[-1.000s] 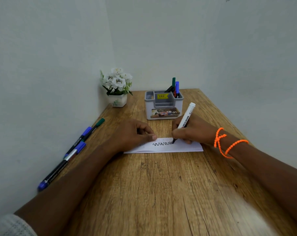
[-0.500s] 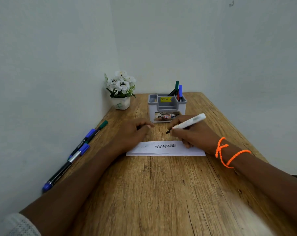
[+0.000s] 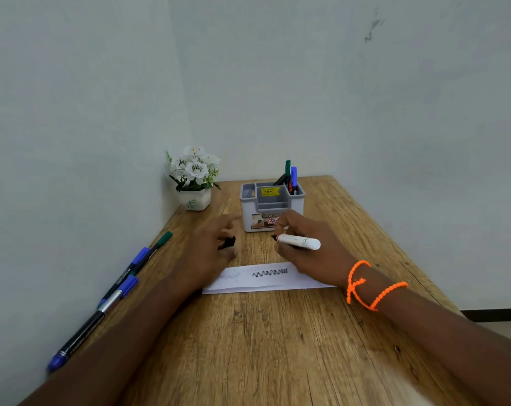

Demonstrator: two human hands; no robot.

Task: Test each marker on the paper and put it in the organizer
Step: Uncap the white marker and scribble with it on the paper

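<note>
Lifted off the paper (image 3: 266, 278) since earlier, white marker (image 3: 299, 241) now lies level, black tip toward 9 o'clock | right hand (image 3: 310, 250) grip curled around its barrel | left hand (image 3: 211, 247) at 9 o'clock of tip, pinching black cap (image 3: 227, 243) | organizer (image 3: 271, 206) at 12 o'clock on desk (image 3: 277, 347)

white flowers in sm pot (image 3: 194, 183) at back-left corner, wood table (image 3: 277, 347), pale walls (image 3: 365, 98)
</note>
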